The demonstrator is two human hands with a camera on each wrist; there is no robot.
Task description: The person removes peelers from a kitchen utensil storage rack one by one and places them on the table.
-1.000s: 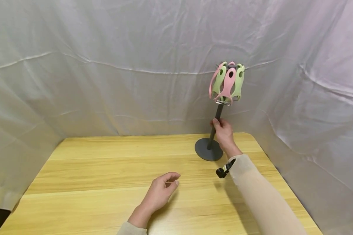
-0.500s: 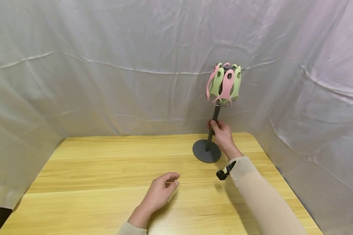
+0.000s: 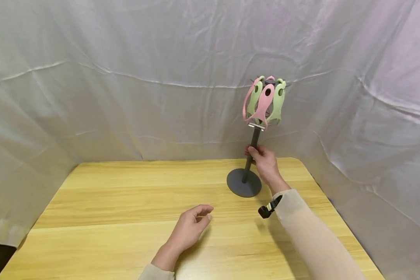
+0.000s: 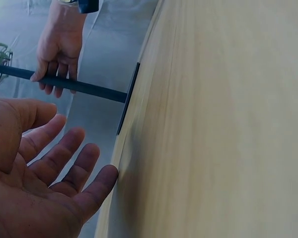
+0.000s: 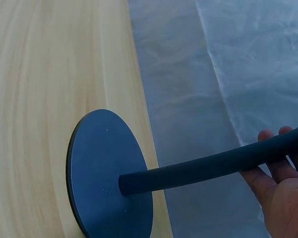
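Observation:
My right hand (image 3: 266, 163) grips the dark post of a stand (image 3: 254, 137) about midway up, fingers curled round it. The stand's round base (image 3: 236, 186) is at the back right of the table, and the post leans a little to the right. Around its top hang several pink and green peelers; a pink peeler (image 3: 265, 102) faces me, with a green peeler (image 3: 277, 103) beside it. In the right wrist view the base (image 5: 102, 158) and lower post show plainly. My left hand (image 3: 190, 227) hovers low over the table, fingers loosely bent, holding nothing.
The light wooden table (image 3: 126, 198) stretches out in front of me. A grey cloth curtain (image 3: 143, 97) hangs behind it and along both sides. A small black camera (image 3: 265, 211) is strapped to my right wrist.
The stand has moved slightly left and toward me in my right hand, and its hanging peelers have turned a little. My left hand has stayed almost still.

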